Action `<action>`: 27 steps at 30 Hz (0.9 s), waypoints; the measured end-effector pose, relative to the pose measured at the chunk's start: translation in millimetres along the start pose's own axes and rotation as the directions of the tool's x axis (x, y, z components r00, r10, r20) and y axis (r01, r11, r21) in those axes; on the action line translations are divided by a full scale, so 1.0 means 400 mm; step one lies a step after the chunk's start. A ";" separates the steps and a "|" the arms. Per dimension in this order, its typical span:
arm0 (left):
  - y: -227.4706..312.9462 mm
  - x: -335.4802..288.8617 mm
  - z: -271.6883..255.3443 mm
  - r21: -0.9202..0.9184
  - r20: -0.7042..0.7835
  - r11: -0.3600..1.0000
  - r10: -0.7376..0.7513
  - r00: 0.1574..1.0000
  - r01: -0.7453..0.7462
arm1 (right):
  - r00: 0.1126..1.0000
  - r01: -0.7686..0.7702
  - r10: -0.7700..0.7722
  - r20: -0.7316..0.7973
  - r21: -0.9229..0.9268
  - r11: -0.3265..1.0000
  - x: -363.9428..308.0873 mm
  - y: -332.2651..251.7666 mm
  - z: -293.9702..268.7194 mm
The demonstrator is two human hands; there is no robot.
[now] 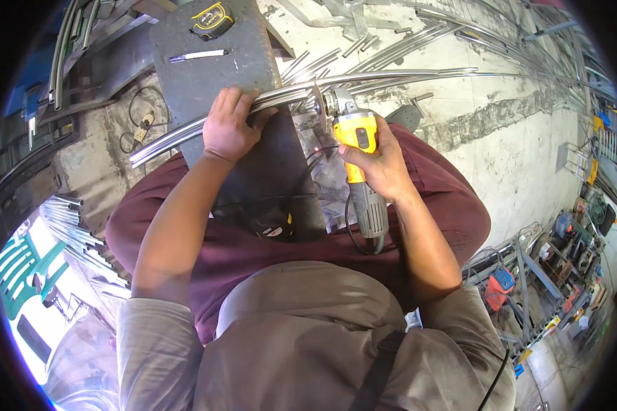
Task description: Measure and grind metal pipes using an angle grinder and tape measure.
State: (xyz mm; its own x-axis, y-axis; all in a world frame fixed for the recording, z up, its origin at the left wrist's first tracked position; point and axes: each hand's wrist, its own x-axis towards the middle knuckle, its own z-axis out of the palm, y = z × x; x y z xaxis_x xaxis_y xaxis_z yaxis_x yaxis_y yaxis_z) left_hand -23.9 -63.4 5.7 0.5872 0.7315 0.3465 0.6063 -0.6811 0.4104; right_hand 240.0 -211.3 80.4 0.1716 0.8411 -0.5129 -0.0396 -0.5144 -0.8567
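Across the dark bench [185, 82] lie several long shiny metal tubes [171, 139], running from lower left to far right. My left hand [232, 125] presses over them near the bench's right edge, its fingers wrapped on the bundle. In my right hand [384, 161] is a yellow and grey angle grinder [356, 133], gripped around its body and held upright. The grinder's thin disc [320, 106] stands at the tubes just right of the bench; whether it touches them I cannot tell. Its cord [349, 212] loops down at the lower end.
A black and yellow tape measure [212, 20] and a pen [199, 55] lie on the bench's far part. More metal tubes [418, 44] spread over the floor beyond. Left are a green plastic chair [24, 270] and stacked tubes [75, 229]; tools and a red-blue machine [500, 286] sit right.
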 end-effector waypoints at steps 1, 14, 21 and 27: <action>0.001 -0.001 -0.001 0.005 -0.009 1.000 -0.001 1.000 0.001 | 0.999 -0.036 0.036 0.012 0.051 0.998 0.000 0.001 -0.003; 0.005 0.004 -0.005 0.007 -0.007 1.000 0.011 1.000 -0.011 | 0.999 0.040 -0.042 -0.027 -0.072 0.997 0.012 0.015 0.012; 0.006 0.007 -0.007 -0.003 -0.002 1.000 0.013 1.000 -0.013 | 0.999 0.014 -0.017 -0.039 -0.081 0.997 0.012 0.012 0.016; 0.004 0.004 -0.007 0.004 0.040 1.000 -0.009 0.999 0.009 | 0.999 0.016 -0.021 -0.036 -0.130 0.991 0.017 0.015 0.015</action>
State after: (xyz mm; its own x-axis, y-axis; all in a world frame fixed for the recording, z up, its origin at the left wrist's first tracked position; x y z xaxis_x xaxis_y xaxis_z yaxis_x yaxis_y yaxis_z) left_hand -23.6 -63.3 9.2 0.6025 0.7360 0.3088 0.6140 -0.6746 0.4098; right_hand 235.0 -207.6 71.6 0.2077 0.8453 -0.4923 0.0915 -0.5178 -0.8506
